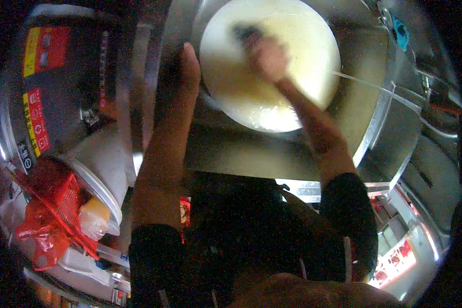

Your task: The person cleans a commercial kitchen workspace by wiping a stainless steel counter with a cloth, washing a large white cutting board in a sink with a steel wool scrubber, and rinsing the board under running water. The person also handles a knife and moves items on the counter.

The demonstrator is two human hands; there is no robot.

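A round white basin (pixel 312 30) sits in a stainless-steel sink (pixel 231 158), with pale yellowish liquid in it and a bright wet patch near its near edge. My right hand (pixel 269 59) is over the inside of the basin, blurred, and grips a dark object (pixel 246 32). Blur hides what that object is; it may be a scrubber. Against the basin's left rim rests my left hand (pixel 190 65), thumb pointing away from me. Its other fingers are lost in shadow, so whether it grips the rim is unclear. A thin clear hose (pixel 369 84) reaches the basin's right side.
At left stands a dark appliance panel (pixel 77 77) with red and yellow labels bearing writing. Below it are a red plastic basket (pixel 67 188), a red plastic bag (pixel 44 231) and a clear bag with something yellow (pixel 94 217). A teal cloth-like item (pixel 400 34) is at upper right.
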